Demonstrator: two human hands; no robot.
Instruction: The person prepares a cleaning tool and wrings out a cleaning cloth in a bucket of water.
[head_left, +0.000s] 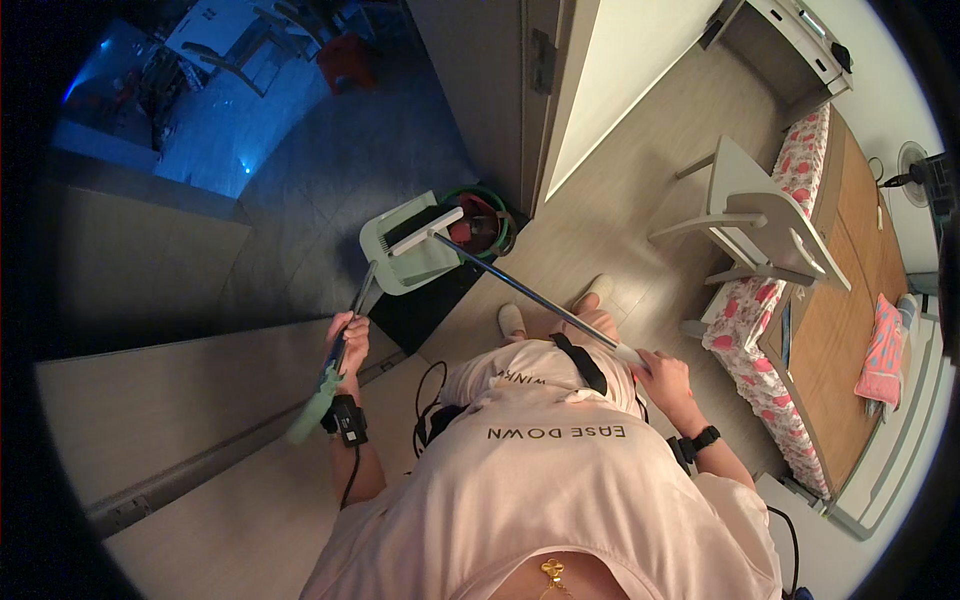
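Note:
My left hand (349, 341) grips the metal handle of a pale green dustpan (420, 268), just above the handle's light green end grip (315, 405). In my right hand (666, 381) is the white end of a broom's long metal handle (517, 285), which slants up and left from it. The broom head (426, 229), white with dark bristles, lies over the dustpan's pan. Beside the pan stands a green-rimmed bin (504, 217) with a red thing (459, 229) inside. What the pan holds is partly hidden by the broom head.
A dark mat (401, 319) lies on the doorway floor. An open door (480, 82) and its frame rise beyond the bin. To the right are a grey chair (750, 217) and a bed (832, 330) with a floral skirt. A red stool (346, 64) stands in the blue-lit room.

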